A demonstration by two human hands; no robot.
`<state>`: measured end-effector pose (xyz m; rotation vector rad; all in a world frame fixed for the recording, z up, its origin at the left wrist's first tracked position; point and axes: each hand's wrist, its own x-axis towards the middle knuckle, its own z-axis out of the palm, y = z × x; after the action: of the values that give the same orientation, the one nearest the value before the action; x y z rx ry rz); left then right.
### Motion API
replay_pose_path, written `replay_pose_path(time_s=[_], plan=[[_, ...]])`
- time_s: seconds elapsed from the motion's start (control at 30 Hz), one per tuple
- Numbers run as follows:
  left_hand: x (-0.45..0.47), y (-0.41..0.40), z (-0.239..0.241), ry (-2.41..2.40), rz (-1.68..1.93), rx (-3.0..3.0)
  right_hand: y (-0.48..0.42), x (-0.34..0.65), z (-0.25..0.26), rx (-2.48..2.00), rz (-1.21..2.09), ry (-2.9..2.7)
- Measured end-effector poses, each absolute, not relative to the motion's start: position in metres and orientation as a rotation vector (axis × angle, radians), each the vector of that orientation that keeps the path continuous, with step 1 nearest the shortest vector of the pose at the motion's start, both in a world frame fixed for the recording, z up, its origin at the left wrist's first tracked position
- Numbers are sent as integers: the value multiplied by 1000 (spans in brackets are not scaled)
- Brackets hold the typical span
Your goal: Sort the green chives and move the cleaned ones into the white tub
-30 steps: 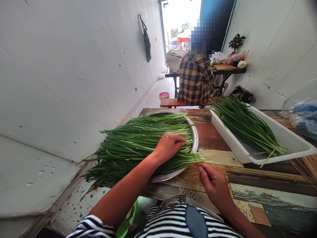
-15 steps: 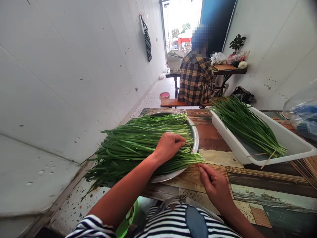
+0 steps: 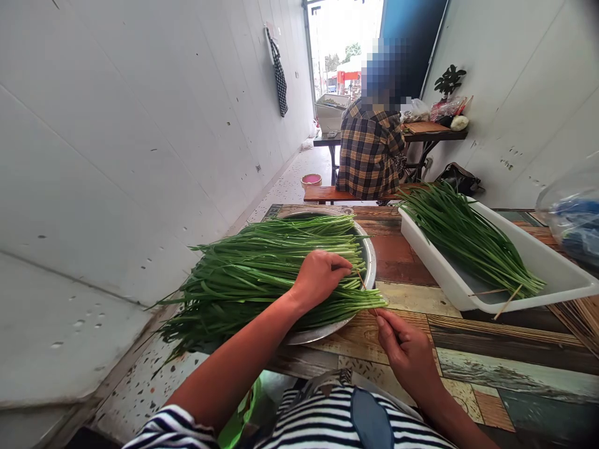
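Note:
A big heap of green chives lies across a round metal basin on the wooden table. My left hand rests on the heap near the cut ends, its fingers curled down onto the stalks. My right hand sits just below the basin's rim, fingers pinched on a thin wooden skewer that points up into the chive ends.
A white plastic tray at the right holds more chives and a skewer. Loose skewers lie at the far right edge. A person in a plaid shirt sits on a bench ahead, back turned. The white wall runs close on the left.

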<state>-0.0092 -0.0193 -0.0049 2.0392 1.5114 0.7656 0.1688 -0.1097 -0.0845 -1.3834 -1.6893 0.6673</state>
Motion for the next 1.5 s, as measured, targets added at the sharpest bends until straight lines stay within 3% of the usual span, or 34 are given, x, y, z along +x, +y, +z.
replay_pose_path(time_s=[0.47, 0.73, 0.9, 1.13, 1.5], plan=[[-8, -21, -7, 1475, 764, 2087, -110, 167, -84, -1382, 674, -1672], [-6, -29, 7, 1226, 445, 2385, -103, 166, -85, -1377, 724, -1642], [-20, -12, 19, 1544, 446, 2560, -104, 168, -89, -1380, 768, -1641], [-15, -7, -4, 1654, 130, 2741, -106, 169, -86, -1354, 712, -1671], [-12, -17, -1, 1525, 597, 2368, -106, 168, -83, -1344, 696, -1676]])
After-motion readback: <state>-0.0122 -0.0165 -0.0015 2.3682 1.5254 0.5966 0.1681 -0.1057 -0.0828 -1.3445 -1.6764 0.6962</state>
